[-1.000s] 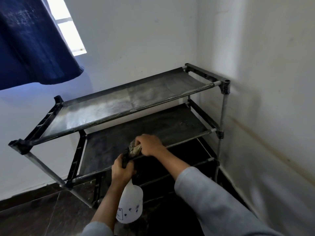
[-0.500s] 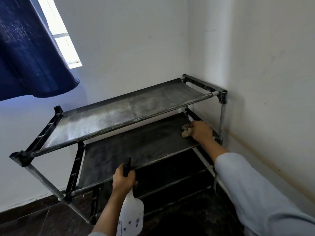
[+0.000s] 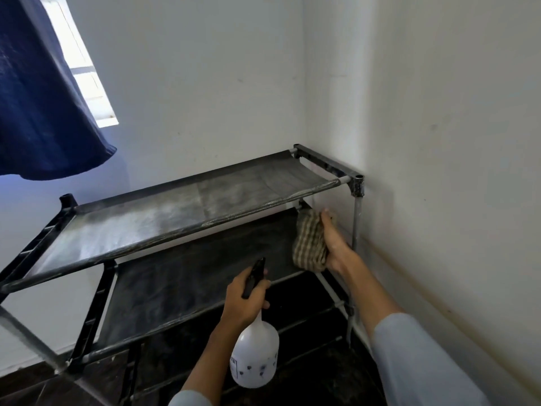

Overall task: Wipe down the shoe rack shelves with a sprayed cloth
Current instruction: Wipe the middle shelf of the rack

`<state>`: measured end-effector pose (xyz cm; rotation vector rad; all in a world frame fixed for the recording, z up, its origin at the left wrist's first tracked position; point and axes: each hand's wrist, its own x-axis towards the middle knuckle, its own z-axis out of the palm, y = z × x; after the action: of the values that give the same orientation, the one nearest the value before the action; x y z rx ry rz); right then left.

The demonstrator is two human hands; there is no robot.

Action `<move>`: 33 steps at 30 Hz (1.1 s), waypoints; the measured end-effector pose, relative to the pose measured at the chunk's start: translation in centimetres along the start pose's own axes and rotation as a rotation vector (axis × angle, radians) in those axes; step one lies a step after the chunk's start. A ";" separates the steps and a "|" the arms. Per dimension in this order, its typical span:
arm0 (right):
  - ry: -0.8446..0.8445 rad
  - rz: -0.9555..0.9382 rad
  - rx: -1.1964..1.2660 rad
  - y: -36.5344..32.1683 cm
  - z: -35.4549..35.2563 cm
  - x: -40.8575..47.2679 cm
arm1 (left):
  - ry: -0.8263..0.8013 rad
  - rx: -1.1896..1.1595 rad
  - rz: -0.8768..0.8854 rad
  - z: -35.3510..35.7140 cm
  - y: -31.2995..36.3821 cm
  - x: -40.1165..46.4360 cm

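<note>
Head view looks down at a black shoe rack (image 3: pixel 181 218) that stands in the corner of a room with white walls. The rack fills the middle and lower left of the frame. Its top shelf (image 3: pixel 164 218) looks grey and dusty. The second shelf (image 3: pixel 187 279) sits under it and looks darker.

The right hand (image 3: pixel 333 244) is at the right end of the second shelf, near the rack's right post, right of the middle of the frame. Its fingers (image 3: pixel 325 218) are wrapped round a checked cloth (image 3: pixel 310 244), brown and pale. The cloth is bunched up and it rests against the right end of the second shelf, just below the top shelf's front bar.

The left hand (image 3: pixel 244 300) is lower, near the bottom middle of the frame, in front of the rack. Its fingers are closed round the black top of a white spray bottle (image 3: pixel 254 356). The bottle hangs down from the hand, and it has small dark marks on its side.

A dark blue curtain (image 3: pixel 44 106) hangs in the upper left of the frame. A bright window (image 3: pixel 87 74) shows beside it. The floor (image 3: pixel 35 385) at the bottom is dark.
</note>
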<state>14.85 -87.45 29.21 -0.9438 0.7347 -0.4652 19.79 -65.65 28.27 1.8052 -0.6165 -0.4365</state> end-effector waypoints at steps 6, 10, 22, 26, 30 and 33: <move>-0.193 0.110 0.166 2.3 -0.5 0.4 | -0.187 -0.007 -0.016 2.7 0.7 1.4; -0.216 0.123 0.213 2.1 -0.8 0.3 | -0.210 0.006 -0.067 3.3 1.0 1.7; -0.227 0.065 0.164 1.7 -0.1 -0.8 | -0.186 -0.086 -0.081 3.1 1.4 1.0; -0.223 0.050 0.128 1.9 0.0 -0.8 | -0.102 -0.092 -0.028 3.5 2.0 1.0; -0.219 0.032 0.135 2.4 0.2 -1.0 | -0.016 -0.126 -0.037 3.2 1.6 1.0; -0.210 0.027 0.142 2.5 0.3 -1.1 | 0.012 -0.137 -0.061 3.0 1.5 1.0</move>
<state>14.49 -85.29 27.59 -0.8343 0.5169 -0.3824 18.57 -68.84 28.78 1.6983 -0.5123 -0.4971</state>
